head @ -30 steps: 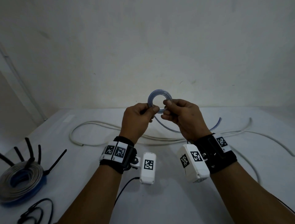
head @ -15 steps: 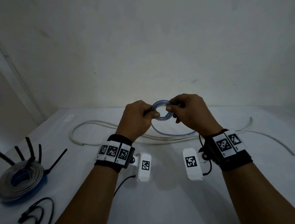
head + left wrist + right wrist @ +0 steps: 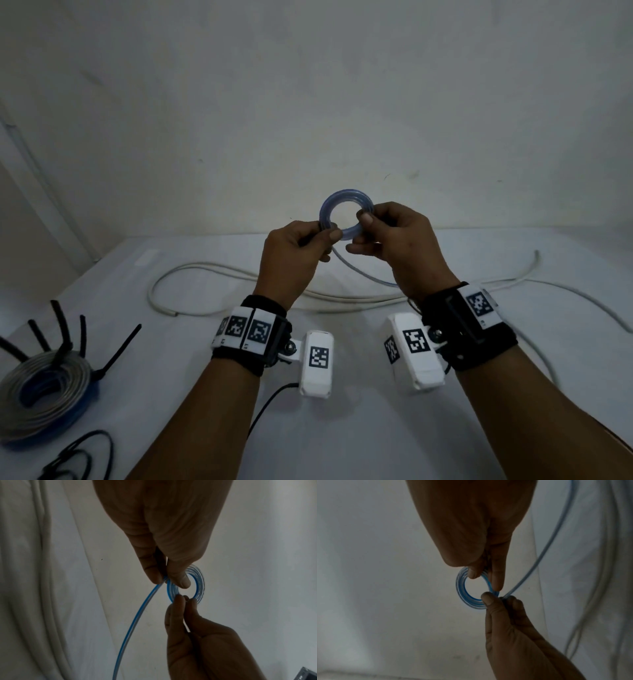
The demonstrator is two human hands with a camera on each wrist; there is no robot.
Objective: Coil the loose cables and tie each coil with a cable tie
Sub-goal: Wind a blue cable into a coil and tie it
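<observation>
A small coil of clear-blue cable is held upright above the white table, between both hands. My left hand pinches its lower left edge with thumb and forefinger. My right hand pinches its right edge. In the left wrist view the left hand nips the coil where the loose tail leaves it. In the right wrist view my right hand holds the coil, and the tail runs off up and to the right.
A long white cable lies loose across the table behind the hands. At the left edge sits a tied grey and blue coil with black cable ties sticking out. Black loops lie at the bottom left.
The coil has gone from lying tilted low between my hands to standing upright and higher. My right hand has turned and shifted its pinch to the coil's right edge.
</observation>
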